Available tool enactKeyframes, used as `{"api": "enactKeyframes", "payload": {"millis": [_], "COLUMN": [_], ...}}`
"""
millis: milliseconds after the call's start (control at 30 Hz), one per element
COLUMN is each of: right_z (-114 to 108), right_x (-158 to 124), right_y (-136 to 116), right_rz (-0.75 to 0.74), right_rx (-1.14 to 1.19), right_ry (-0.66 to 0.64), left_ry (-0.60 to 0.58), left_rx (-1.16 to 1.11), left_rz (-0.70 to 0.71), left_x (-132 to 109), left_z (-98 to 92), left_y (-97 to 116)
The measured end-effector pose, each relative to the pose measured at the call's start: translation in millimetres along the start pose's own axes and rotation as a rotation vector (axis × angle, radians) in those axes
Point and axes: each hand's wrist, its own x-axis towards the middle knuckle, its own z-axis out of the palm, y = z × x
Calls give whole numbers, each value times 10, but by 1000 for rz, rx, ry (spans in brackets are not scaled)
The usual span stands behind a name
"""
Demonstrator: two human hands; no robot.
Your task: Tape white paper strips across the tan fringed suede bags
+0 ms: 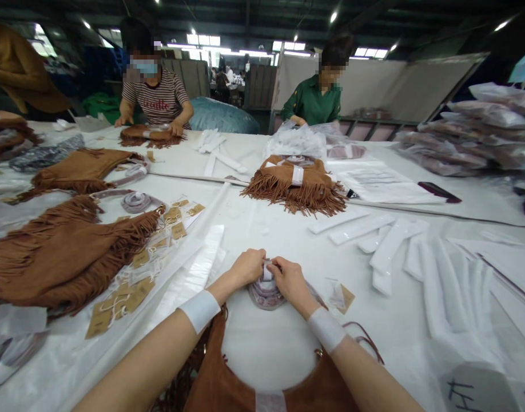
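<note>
Both of my hands meet over a rolled-up strap (pixel 266 296) wrapped in translucent film, with a white band (pixel 267 271) across its top. My left hand (pixel 250 266) grips the roll's left side with curled fingers. From the right, my right hand (pixel 291 281) pinches the band at the top of the same roll. Nearest to me lies a brown suede bag (pixel 228 377) with a curved opening and fringe at its left. A white strip crosses its middle edge. Right of the roll are a small clear packet and a tan tag (pixel 347 297).
Fringed brown bags (pixel 65 252) and tan tags (pixel 138 293) lie on the left. A folded fringed bag (pixel 299 177) sits ahead. White foam strips (pixel 386 240) and sheets are on the right, with stacked bagged goods (pixel 481 131) behind. Two people (pixel 155 94) work across the table.
</note>
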Motion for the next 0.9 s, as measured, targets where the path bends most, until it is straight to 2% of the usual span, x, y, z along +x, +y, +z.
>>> {"api": "enactKeyframes", "payload": {"millis": [233,467,667,733,900], "right_z": [101,164,115,58,3], "right_x": [-8,-29,-82,-148,-259], "right_y": [69,131,75,30,-11], "right_rz": [40,36,-11,-77,-268], "right_rx": [-28,-40,-85,-122,-231], "right_ry": [86,136,174,157,6], "left_ry": [43,-23,58,87,120], "left_rx": [-176,-371,-443,-464,-509], "left_rz": [-63,-67,-186,-207,-201], "left_x": [60,18,83,94,104], "left_z": [87,63,199,237,294], "left_y": [-15,-114,-45,-41,-62]}}
